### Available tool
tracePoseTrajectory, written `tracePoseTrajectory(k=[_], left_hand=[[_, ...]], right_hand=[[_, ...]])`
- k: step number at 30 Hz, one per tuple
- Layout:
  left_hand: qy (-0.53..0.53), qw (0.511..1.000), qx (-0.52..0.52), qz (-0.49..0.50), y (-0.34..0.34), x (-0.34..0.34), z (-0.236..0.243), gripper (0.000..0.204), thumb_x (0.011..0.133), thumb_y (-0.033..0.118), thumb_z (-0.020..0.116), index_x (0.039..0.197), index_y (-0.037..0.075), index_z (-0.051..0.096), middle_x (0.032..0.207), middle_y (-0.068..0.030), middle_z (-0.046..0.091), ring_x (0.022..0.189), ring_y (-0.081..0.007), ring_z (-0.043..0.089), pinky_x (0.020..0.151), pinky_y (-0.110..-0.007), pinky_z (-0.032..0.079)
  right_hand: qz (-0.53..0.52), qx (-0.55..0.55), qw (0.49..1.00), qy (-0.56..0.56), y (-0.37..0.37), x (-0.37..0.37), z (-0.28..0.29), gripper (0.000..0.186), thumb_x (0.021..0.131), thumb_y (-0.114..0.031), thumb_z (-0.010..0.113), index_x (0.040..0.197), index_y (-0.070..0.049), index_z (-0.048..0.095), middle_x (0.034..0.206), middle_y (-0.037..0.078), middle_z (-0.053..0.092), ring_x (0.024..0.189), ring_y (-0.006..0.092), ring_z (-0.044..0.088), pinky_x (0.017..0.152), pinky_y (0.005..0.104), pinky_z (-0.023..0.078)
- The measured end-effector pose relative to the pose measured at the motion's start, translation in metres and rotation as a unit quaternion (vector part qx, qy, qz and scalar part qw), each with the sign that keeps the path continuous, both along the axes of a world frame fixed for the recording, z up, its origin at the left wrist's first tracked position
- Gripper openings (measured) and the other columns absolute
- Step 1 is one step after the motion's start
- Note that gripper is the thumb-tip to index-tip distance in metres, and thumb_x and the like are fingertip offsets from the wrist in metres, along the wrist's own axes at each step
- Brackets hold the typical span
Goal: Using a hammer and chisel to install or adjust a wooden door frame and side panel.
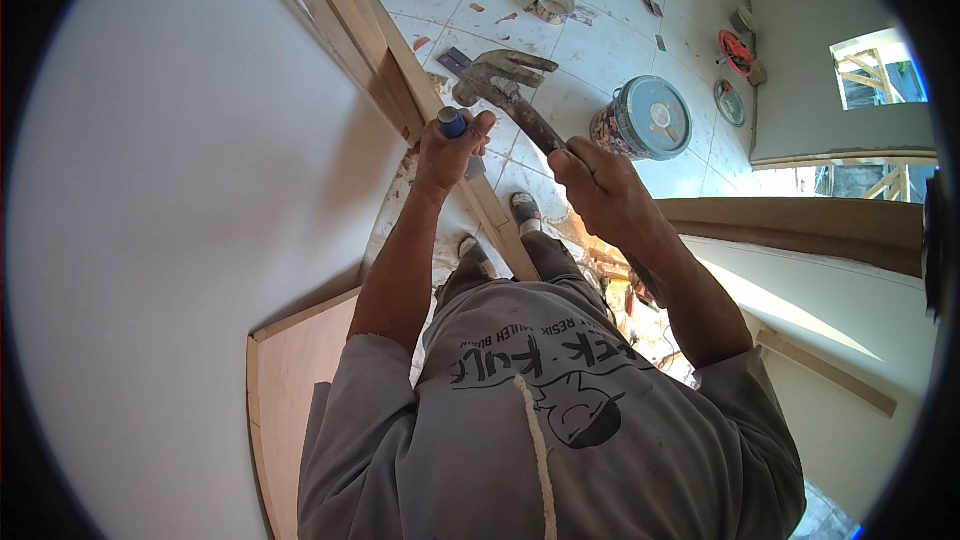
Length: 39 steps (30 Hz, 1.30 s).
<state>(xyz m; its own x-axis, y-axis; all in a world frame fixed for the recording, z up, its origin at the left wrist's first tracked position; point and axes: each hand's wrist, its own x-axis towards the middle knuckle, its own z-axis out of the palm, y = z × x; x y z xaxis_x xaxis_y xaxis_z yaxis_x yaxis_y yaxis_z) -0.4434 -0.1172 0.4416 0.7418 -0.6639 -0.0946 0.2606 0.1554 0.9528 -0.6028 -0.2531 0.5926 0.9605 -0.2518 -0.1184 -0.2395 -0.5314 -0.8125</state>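
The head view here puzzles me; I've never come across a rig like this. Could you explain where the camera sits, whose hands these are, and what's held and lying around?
There is no machine: these are a person's bare hands. The one picture comes from a wide fisheye camera worn on the head, looking down, so straight edges bend near the rim and the person's grey shirt fills the bottom.

The left hand grips a blue-handled tool, apparently a chisel, near a long wooden beam; whether its tip touches the wood is hard to tell. The right hand holds a claw hammer by its handle.

On the tiled floor beyond are a lidded bucket, a small round container and scattered scraps.
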Motion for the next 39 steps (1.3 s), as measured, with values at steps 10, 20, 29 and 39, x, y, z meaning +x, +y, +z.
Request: tracePoseTrajectory(k=[10, 20, 29, 39], left_hand=[[0.037, 0.989, -0.094, 0.111, 0.010, -0.005, 0.001, 0.035, 0.084, 0.010, 0.064, 0.054, 0.011, 0.044, 0.052, 0.0002, 0.047, 0.048, -0.0093, 0.044, 0.065, -0.033, 0.049], [0.011, 0.984, -0.045, 0.169, 0.000, -0.009, 0.006, 0.035, 0.086, 0.008, 0.062, 0.055, 0.009, 0.045, 0.052, -0.0008, 0.048, 0.047, -0.0091, 0.044, 0.062, -0.032, 0.050], [0.061, 0.979, -0.076, 0.180, 0.036, -0.011, -0.008, 0.033, 0.087, 0.010, 0.058, 0.060, 0.012, 0.040, 0.057, -0.0008, 0.041, 0.056, -0.0142, 0.043, 0.071, -0.039, 0.047], [0.021, 0.987, -0.029, 0.157, 0.017, -0.017, 0.003, 0.032, 0.087, 0.011, 0.061, 0.060, 0.009, 0.043, 0.056, -0.0003, 0.045, 0.053, -0.0114, 0.044, 0.070, -0.037, 0.049]], right_hand=[[-0.053, 0.009, 0.998, -0.024, -0.014, -0.024, -0.009, 0.040, 0.098, -0.036, 0.050, 0.079, 0.000, 0.050, 0.057, 0.019, 0.053, 0.052, 0.0338, 0.054, 0.052, 0.0424, 0.041], [-0.076, 0.026, 0.996, 0.039, -0.015, -0.018, -0.012, 0.041, 0.097, -0.037, 0.051, 0.081, 0.001, 0.053, 0.060, 0.020, 0.055, 0.054, 0.0348, 0.056, 0.053, 0.0417, 0.042], [-0.090, 0.036, 0.994, 0.058, -0.015, -0.023, -0.011, 0.042, 0.097, -0.038, 0.051, 0.082, 0.000, 0.054, 0.061, 0.019, 0.056, 0.055, 0.0319, 0.057, 0.055, 0.0409, 0.043], [-0.075, 0.045, 0.996, 0.030, -0.012, -0.019, -0.012, 0.039, 0.097, -0.035, 0.052, 0.080, 0.000, 0.054, 0.058, 0.016, 0.055, 0.052, 0.0291, 0.055, 0.052, 0.0396, 0.042]])
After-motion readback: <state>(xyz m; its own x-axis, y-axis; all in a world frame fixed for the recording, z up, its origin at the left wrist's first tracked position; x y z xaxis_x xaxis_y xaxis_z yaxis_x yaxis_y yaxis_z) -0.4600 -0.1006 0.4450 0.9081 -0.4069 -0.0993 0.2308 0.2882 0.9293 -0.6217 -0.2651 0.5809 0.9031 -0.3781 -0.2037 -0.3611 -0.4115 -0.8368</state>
